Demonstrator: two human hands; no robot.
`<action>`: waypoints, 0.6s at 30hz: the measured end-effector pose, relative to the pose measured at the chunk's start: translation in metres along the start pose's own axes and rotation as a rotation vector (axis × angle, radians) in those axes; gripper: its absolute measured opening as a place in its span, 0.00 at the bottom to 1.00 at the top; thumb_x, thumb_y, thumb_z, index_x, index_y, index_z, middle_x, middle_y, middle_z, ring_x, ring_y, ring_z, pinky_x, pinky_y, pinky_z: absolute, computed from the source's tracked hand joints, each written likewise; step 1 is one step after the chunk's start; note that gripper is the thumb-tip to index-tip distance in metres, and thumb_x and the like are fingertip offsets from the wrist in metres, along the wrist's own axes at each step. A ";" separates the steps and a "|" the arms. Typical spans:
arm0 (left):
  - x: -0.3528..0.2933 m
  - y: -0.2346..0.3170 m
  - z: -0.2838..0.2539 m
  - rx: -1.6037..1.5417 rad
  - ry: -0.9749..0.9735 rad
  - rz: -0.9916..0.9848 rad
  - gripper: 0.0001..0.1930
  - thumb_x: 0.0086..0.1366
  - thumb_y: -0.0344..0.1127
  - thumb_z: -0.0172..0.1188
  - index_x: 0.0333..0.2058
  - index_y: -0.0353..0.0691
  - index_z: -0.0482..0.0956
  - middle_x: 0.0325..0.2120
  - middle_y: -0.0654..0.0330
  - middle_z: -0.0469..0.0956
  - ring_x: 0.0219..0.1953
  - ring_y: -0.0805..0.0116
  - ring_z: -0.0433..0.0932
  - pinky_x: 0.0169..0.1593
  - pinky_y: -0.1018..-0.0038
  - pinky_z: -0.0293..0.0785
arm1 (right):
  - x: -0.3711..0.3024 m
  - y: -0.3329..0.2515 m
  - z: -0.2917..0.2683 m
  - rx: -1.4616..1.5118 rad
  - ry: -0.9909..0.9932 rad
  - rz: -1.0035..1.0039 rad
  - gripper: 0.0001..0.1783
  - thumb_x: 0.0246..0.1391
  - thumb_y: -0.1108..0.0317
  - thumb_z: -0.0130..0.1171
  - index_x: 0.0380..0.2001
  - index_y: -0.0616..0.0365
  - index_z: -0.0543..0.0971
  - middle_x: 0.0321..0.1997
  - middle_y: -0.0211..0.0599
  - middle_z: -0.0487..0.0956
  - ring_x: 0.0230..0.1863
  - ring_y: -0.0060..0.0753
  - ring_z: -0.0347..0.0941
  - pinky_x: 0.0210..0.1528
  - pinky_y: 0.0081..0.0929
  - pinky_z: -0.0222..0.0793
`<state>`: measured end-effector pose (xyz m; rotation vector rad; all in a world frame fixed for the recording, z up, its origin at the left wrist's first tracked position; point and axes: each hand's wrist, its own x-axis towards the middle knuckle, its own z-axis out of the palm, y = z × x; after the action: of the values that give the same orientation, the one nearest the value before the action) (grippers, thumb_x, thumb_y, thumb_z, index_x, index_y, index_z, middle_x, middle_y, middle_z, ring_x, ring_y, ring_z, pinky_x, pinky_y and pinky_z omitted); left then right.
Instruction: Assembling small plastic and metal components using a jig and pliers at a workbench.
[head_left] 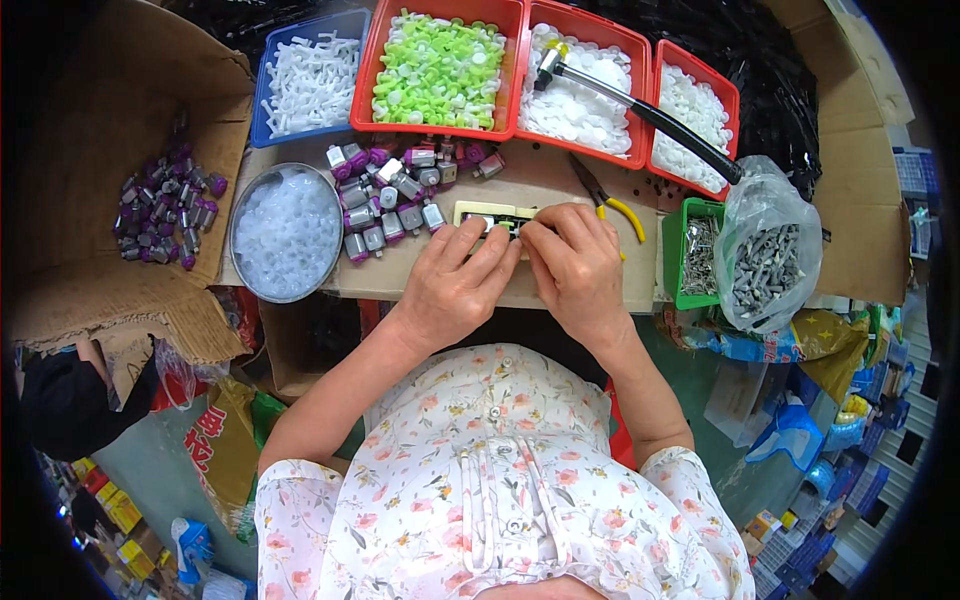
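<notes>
A small cream-coloured plastic housing [466, 208] lies on the cardboard-topped table in front of me, with green, white and dark parts inside. My left hand [455, 275] is closed at its near left side, fingertips pressed on it and on the parts within. Over its right end, my right hand [580, 268] pinches thumb and fingers together; whatever is between them is hidden. Just beyond the right hand lie pliers [625, 214] with yellow handles. Left of the housing is a pile of small silver motors [390, 222] with purple ends.
Farther back stand a blue bin [310, 90], a red bin of green parts [440, 75] and red bins of white parts [690, 120], with a hammer [640, 105] across them. A round bowl [285, 232] sits left; a green screw bin [692, 255] and plastic bag [770, 265] sit right.
</notes>
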<state>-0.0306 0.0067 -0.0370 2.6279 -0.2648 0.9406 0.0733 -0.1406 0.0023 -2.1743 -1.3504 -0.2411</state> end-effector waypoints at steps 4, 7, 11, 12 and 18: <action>-0.001 -0.001 0.002 -0.002 -0.004 0.010 0.17 0.47 0.26 0.68 0.39 0.33 0.83 0.39 0.57 0.76 0.43 0.56 0.75 0.43 0.63 0.75 | -0.001 0.003 0.000 -0.018 0.014 -0.031 0.09 0.45 0.76 0.67 0.33 0.58 0.80 0.35 0.33 0.77 0.40 0.39 0.75 0.41 0.37 0.66; 0.000 -0.001 0.003 0.005 0.005 0.012 0.17 0.47 0.26 0.68 0.39 0.33 0.83 0.39 0.57 0.76 0.43 0.56 0.75 0.42 0.63 0.74 | 0.000 0.003 0.000 0.025 0.009 -0.008 0.10 0.45 0.76 0.66 0.34 0.58 0.81 0.35 0.34 0.77 0.39 0.40 0.75 0.40 0.36 0.66; 0.003 -0.003 0.002 0.001 0.011 0.016 0.16 0.47 0.27 0.69 0.38 0.34 0.84 0.38 0.57 0.76 0.42 0.57 0.75 0.41 0.63 0.74 | -0.001 0.004 0.003 0.068 0.041 0.024 0.11 0.45 0.77 0.67 0.35 0.58 0.81 0.36 0.34 0.78 0.40 0.40 0.75 0.40 0.36 0.66; 0.005 -0.004 0.002 -0.005 0.021 0.017 0.16 0.47 0.27 0.69 0.38 0.35 0.84 0.38 0.58 0.76 0.42 0.57 0.75 0.41 0.63 0.73 | -0.001 0.004 0.002 0.079 0.030 0.034 0.11 0.45 0.77 0.66 0.35 0.57 0.81 0.36 0.34 0.78 0.40 0.40 0.75 0.40 0.36 0.66; 0.007 -0.003 0.002 0.025 0.035 0.027 0.14 0.47 0.28 0.70 0.35 0.36 0.83 0.37 0.58 0.77 0.40 0.56 0.75 0.41 0.63 0.73 | 0.000 0.002 -0.006 0.010 -0.083 0.009 0.13 0.45 0.75 0.65 0.37 0.56 0.82 0.40 0.33 0.78 0.44 0.40 0.74 0.42 0.38 0.66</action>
<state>-0.0230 0.0084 -0.0347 2.6338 -0.2821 1.0041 0.0759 -0.1443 0.0063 -2.2029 -1.3832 -0.1415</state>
